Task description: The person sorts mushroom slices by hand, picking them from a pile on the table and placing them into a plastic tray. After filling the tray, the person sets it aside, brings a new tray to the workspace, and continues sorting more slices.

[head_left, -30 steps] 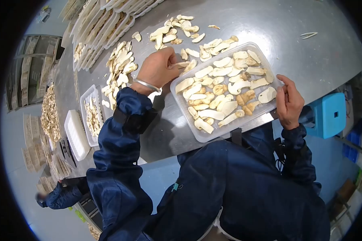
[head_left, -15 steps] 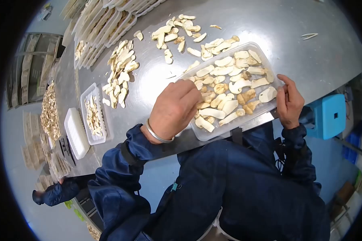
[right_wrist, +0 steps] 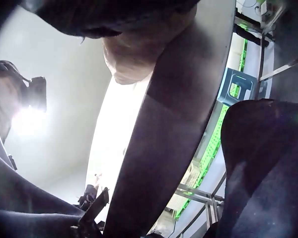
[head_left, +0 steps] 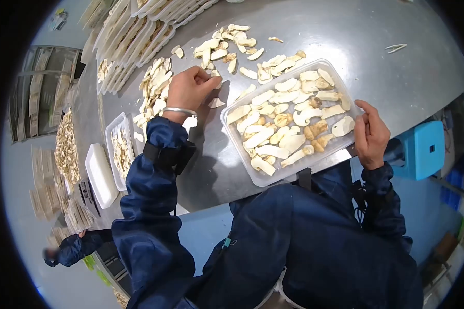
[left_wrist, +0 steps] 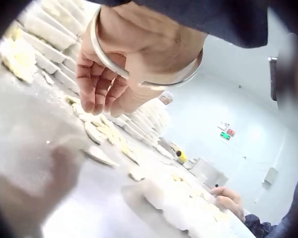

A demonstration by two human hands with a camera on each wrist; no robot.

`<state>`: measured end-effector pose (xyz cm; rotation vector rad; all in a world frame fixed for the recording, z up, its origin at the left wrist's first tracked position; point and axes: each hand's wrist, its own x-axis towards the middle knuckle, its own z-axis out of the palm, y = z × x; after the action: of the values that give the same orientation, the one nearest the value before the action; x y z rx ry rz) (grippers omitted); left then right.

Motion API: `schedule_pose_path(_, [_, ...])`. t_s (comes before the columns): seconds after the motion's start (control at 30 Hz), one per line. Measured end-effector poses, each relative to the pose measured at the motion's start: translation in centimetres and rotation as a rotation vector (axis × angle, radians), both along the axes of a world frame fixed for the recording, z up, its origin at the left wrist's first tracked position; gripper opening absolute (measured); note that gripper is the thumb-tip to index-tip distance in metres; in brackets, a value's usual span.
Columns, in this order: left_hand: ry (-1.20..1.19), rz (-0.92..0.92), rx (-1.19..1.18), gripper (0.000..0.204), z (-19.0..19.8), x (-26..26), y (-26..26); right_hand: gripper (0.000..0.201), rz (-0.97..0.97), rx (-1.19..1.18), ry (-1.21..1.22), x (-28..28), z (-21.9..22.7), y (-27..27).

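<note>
My left hand, with a bangle at its wrist, is over the table left of the tray. Its fingers bend toward a pale mushroom slice, thumb and fingertips right at it; I cannot tell whether they pinch it. A clear plastic tray of sliced mushrooms, laid out side by side, sits at the table's front edge. My right hand grips the tray's right end with bent fingers. In the left wrist view the left fingertips point down near several slices.
Loose slices lie in a heap and in smaller groups behind the tray. Stacked filled trays stand at the back left. A part-filled tray and a white tray are at the left. A blue stool stands at the right.
My left hand held a slice beside the tray, reached over the tray's left side, then moved back and left to the loose slices, with no slice showing in it midway. My right hand stays at the tray.
</note>
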<state>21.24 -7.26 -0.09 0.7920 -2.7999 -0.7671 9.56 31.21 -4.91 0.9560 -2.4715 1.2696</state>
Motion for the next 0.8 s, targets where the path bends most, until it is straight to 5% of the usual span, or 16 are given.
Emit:
schedule_pose_path(0.13, [-0.062, -0.019, -0.074, 0.038, -0.2, -1.0, 0.5, 0.027, 0.012, 0.010, 0.006, -0.1, 0.1, -0.1])
schedule_pose_path(0.37, [0.064, -0.091, 0.186, 0.015, -0.6, -0.7, 0.4, 0.027, 0.012, 0.022, 0.011, 0.0, 0.2, -0.1])
schedule_pose_path(0.6, [0.241, -0.303, 0.397, 0.007, 4.5, 1.2, 9.4, 0.027, 0.014, 0.017, 0.003, -0.1, 0.2, -0.2])
schedule_pose_path(0.8, [0.148, -0.321, 0.420, 0.006, 2.3, 1.4, 11.5, 0.028, 0.002, 0.013, -0.004, 0.0, 0.3, -0.1])
